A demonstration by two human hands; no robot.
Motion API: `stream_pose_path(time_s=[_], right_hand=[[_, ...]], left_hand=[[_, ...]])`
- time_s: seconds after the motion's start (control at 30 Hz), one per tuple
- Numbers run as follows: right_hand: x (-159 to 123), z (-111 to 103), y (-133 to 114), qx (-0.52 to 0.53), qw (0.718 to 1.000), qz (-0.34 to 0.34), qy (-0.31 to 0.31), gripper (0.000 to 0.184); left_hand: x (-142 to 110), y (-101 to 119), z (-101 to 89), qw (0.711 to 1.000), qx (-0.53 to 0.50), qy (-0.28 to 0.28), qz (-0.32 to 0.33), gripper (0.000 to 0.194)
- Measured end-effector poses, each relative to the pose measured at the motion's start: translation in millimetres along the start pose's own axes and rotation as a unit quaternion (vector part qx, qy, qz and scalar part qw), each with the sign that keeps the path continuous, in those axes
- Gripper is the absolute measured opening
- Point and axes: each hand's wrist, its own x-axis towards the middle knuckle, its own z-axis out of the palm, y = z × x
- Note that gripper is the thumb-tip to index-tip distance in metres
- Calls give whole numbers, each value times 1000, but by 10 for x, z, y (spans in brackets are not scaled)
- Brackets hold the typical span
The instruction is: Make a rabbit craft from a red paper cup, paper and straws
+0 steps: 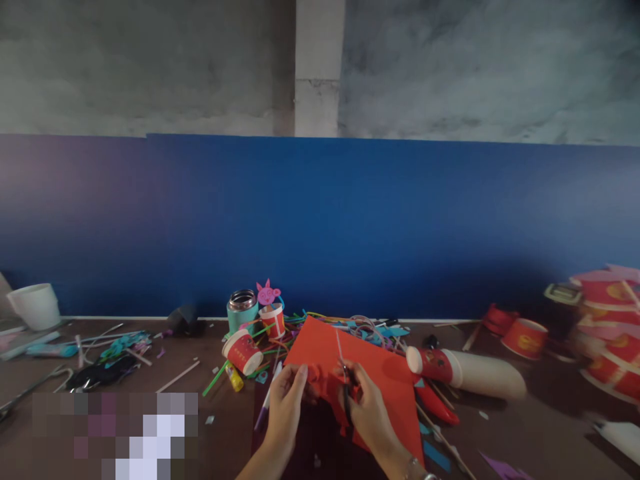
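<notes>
My left hand (pixel 286 407) pinches the near left edge of a red paper sheet (pixel 380 373) that lies tilted over the brown table (pixel 210 440). My right hand (pixel 367 410) is closed on a pair of scissors (pixel 345 380) whose thin blades point up across the sheet. Both hands meet at the sheet's lower middle, where the paper is crumpled or partly cut.
Red paper cups (pixel 243 352) lie tipped, one stands by a teal jar (pixel 242 309) with a pink pig cutout (pixel 268 293). A stack of cups (pixel 465 370) lies on its side at right; more red cups (pixel 525 339) stand far right. Straws, sticks, a glue stick (pixel 233 377) and scraps are scattered.
</notes>
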Motion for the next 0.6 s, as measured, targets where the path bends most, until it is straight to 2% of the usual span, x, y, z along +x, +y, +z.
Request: stream_pose_path(time_s=[0.1, 0.23, 0.33, 0.47, 0.53, 0.6], right_hand=[[25, 9, 38, 19, 999, 26, -13, 24], [81, -21, 67, 71, 993, 54, 82, 27], [110, -45, 72, 90, 986, 80, 119, 28], [111, -38, 72, 100, 987, 81, 97, 27], [101, -32, 58, 95, 990, 72, 77, 26], [83, -30, 27, 86, 994, 57, 47, 26]], left_hand=[[-3, 5, 0, 1000, 6, 0, 5, 34], [-24, 15, 6, 999, 33, 12, 25, 32], [-60, 14, 27, 992, 113, -25, 49, 23], [-123, -5, 68, 965, 233, -107, 57, 10], [-152, -10, 83, 957, 263, -116, 48, 9], [-169, -3, 93, 963, 244, -107, 43, 11]])
